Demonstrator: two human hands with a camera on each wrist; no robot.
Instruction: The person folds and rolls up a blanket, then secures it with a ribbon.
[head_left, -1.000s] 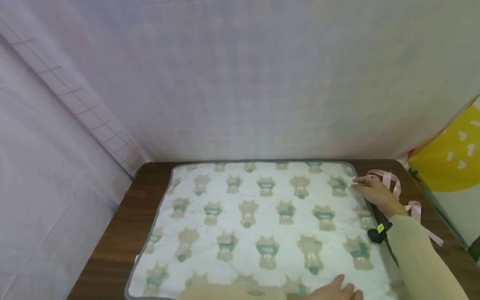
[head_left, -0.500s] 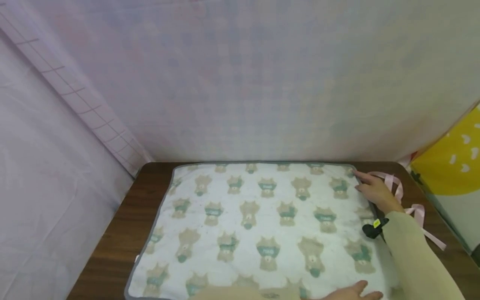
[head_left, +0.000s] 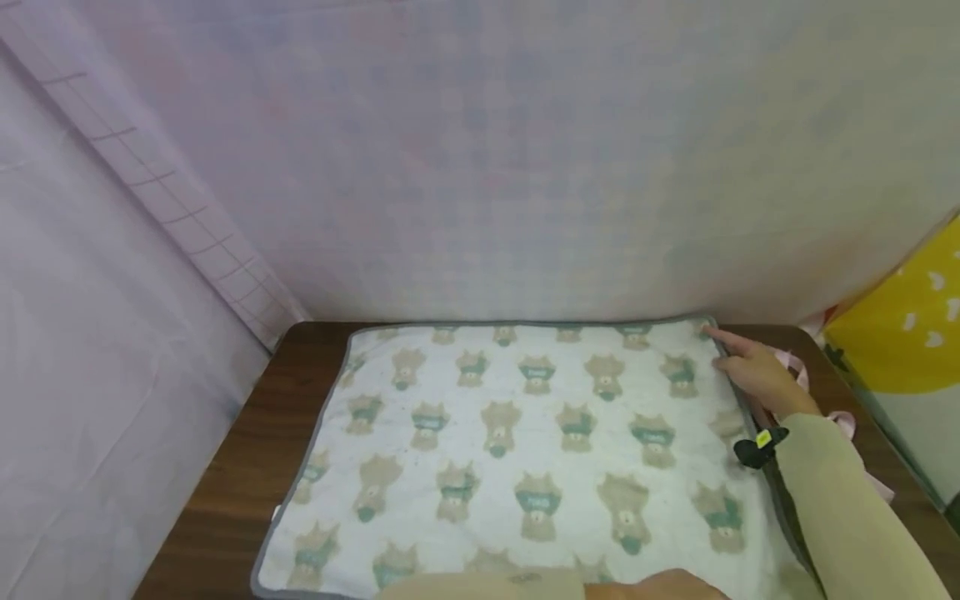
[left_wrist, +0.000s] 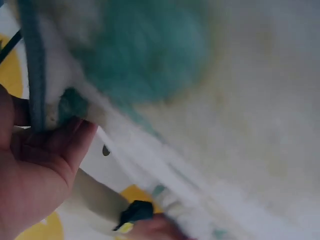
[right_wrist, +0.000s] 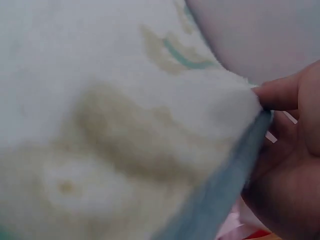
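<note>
A white baby changing mat or blanket (head_left: 555, 442) with tan bears in green and a grey bound edge lies spread over a brown table. At its far right corner my right hand (head_left: 761, 375) pinches the bound edge between thumb and fingers, as the right wrist view also shows; the corner is slightly raised. My left hand (left_wrist: 40, 175) grips the same mat's grey edge near its near right side in the left wrist view. Only the back of that left hand shows at the bottom of the head view; its fingers are hidden there.
Brown wooden table (head_left: 225, 475) shows left of the mat. A pink ribbon (head_left: 795, 367) lies right of the mat, partly behind my right hand and sleeve. Pale curtains (head_left: 480, 167) hang behind and at left; a yellow patterned cloth (head_left: 900, 333) hangs at right.
My right hand has shifted to the far right corner, which is now pinched and a little lifted. My left hand moved right, then took hold of the near right edge.
</note>
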